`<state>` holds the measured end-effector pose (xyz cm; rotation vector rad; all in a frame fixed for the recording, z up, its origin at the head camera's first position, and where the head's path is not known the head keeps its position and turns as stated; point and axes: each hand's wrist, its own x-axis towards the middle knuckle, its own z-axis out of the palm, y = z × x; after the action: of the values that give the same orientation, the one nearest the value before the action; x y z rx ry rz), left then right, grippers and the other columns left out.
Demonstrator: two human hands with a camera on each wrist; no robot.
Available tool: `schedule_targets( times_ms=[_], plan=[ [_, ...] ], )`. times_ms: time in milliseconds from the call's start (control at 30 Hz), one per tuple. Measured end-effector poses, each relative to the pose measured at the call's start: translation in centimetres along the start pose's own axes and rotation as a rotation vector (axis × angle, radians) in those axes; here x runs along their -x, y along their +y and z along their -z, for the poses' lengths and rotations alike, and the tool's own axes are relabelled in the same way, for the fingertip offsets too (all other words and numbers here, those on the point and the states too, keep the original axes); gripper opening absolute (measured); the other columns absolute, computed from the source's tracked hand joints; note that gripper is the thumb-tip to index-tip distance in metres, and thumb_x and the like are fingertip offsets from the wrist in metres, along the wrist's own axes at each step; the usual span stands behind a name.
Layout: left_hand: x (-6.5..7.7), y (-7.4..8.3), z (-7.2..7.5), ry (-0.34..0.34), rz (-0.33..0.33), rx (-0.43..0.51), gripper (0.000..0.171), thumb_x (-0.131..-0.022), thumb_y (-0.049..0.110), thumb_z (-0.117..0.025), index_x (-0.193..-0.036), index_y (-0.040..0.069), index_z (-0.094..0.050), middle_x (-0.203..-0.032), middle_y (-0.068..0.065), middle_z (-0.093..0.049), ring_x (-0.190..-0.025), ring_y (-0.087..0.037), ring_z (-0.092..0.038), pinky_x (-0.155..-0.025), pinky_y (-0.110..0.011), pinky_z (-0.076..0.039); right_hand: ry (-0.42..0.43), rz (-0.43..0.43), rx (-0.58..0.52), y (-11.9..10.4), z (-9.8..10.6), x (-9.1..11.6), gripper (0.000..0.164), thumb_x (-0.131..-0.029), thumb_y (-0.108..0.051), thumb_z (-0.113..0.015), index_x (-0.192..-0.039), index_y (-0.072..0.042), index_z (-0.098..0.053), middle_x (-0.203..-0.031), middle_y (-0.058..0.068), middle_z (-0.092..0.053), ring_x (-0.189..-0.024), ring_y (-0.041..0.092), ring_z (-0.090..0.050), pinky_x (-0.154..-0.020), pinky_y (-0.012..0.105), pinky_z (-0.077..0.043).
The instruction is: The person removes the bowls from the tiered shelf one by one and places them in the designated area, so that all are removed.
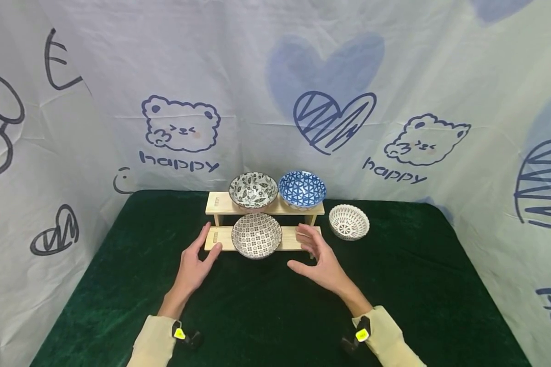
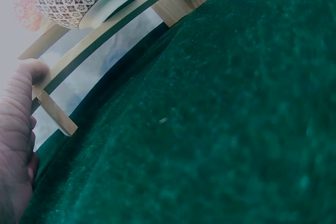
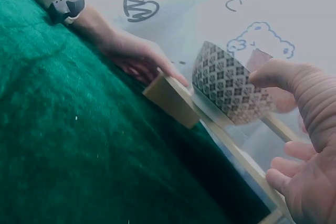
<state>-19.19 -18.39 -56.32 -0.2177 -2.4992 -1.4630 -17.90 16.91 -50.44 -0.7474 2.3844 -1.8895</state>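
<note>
A two-step wooden rack stands on green cloth. On its lower step sits a bowl with a dark grid pattern; the upper step bears a leaf-patterned bowl and a blue triangle-patterned bowl. My left hand is at the lower step's left end, fingers extended, with the thumb against the plank in the left wrist view. At the right end, my right hand holds nothing, its fingers loosely bent and thumb apart, beside the grid bowl.
A smaller bowl with a reddish-brown pattern sits on the cloth right of the rack. Green velvety cloth covers the table. White fabric with blue drawings hangs close behind and at both sides.
</note>
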Motion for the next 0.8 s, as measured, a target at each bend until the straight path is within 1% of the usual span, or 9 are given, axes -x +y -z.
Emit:
schedule_targets(
  times_ms=[100,200,300,400,500,600,700,800],
  plan=[
    [0.0,0.0,0.0,-0.004,0.004,-0.003,0.071,-0.104,0.033,-0.067,-0.162,0.007,-0.036,-0.167,-0.009,-0.036,-0.154,-0.034,-0.034,-0.124,-0.060,-0.028,-0.026,-0.016,-0.020,-0.1,-0.6,-0.6,0.085,-0.090,-0.011,-0.081,-0.160,-0.014,-0.033,-0.162,0.016,-0.040,-0.147,0.045,-0.042,-0.118,0.059,-0.038],
    [0.0,0.0,0.0,-0.006,0.008,-0.004,0.072,-0.104,0.034,-0.067,-0.163,0.007,-0.036,-0.168,-0.009,-0.036,-0.154,-0.034,-0.034,-0.124,-0.060,-0.027,-0.052,-0.048,-0.035,-0.2,-1.1,-1.2,0.088,-0.090,-0.012,-0.082,-0.161,-0.015,-0.031,-0.163,0.015,-0.039,-0.149,0.039,-0.042,-0.120,0.057,-0.036],
    [0.0,0.1,0.0,-0.008,0.011,-0.003,0.072,-0.104,0.034,-0.067,-0.163,0.009,-0.035,-0.168,-0.009,-0.035,-0.155,-0.033,-0.034,-0.124,-0.059,-0.027,-0.082,-0.069,-0.056,-0.2,-1.6,-1.9,0.092,-0.090,-0.014,-0.083,-0.163,-0.011,-0.028,-0.164,0.018,-0.037,-0.150,0.037,-0.040,-0.122,0.054,-0.034],
    [0.0,0.0,0.0,-0.009,0.014,-0.007,0.072,-0.104,0.034,-0.066,-0.163,0.010,-0.035,-0.168,-0.009,-0.035,-0.155,-0.034,-0.034,-0.124,-0.059,-0.027,-0.107,-0.095,-0.060,-0.2,-2.2,-2.5,0.097,-0.090,-0.019,-0.084,-0.165,-0.007,-0.023,-0.167,0.016,-0.033,-0.151,0.034,-0.040,-0.123,0.049,-0.034],
    [0.0,0.0,0.0,-0.011,0.017,-0.010,0.072,-0.104,0.035,-0.066,-0.163,0.010,-0.035,-0.168,-0.010,-0.035,-0.155,-0.034,-0.033,-0.124,-0.060,-0.027,-0.113,-0.131,-0.059,-0.3,-2.7,-3.0,0.102,-0.089,-0.026,-0.085,-0.166,-0.008,-0.020,-0.168,0.013,-0.031,-0.152,0.033,-0.039,-0.123,0.046,-0.035],
    [0.0,0.1,0.0,-0.013,0.020,-0.005,0.072,-0.104,0.036,-0.066,-0.164,0.011,-0.034,-0.168,-0.009,-0.035,-0.155,-0.034,-0.033,-0.124,-0.059,-0.027,-0.107,-0.156,-0.070,-0.4,-3.4,-3.5,0.106,-0.087,-0.031,-0.087,-0.166,-0.010,-0.019,-0.167,0.013,-0.033,-0.151,0.032,-0.040,-0.123,0.045,-0.035],
    [0.0,0.1,0.1,-0.017,0.024,-0.003,0.073,-0.104,0.036,-0.066,-0.164,0.012,-0.034,-0.168,-0.008,-0.034,-0.155,-0.033,-0.032,-0.125,-0.059,-0.027,-0.105,-0.157,-0.095,-0.4,-4.1,-3.9,0.110,-0.084,-0.028,-0.089,-0.166,-0.010,-0.017,-0.165,0.012,-0.034,-0.151,0.028,-0.039,-0.124,0.045,-0.033],
    [0.0,0.1,0.1,-0.014,0.023,-0.005,0.072,-0.104,0.036,-0.067,-0.164,0.012,-0.034,-0.168,-0.008,-0.035,-0.155,-0.033,-0.033,-0.125,-0.058,-0.027,-0.104,-0.140,-0.116,-0.3,-4.8,-4.4,0.114,-0.083,-0.025,-0.090,-0.167,-0.016,-0.014,-0.166,0.009,-0.031,-0.151,0.026,-0.038,-0.123,0.046,-0.034]
  ],
)
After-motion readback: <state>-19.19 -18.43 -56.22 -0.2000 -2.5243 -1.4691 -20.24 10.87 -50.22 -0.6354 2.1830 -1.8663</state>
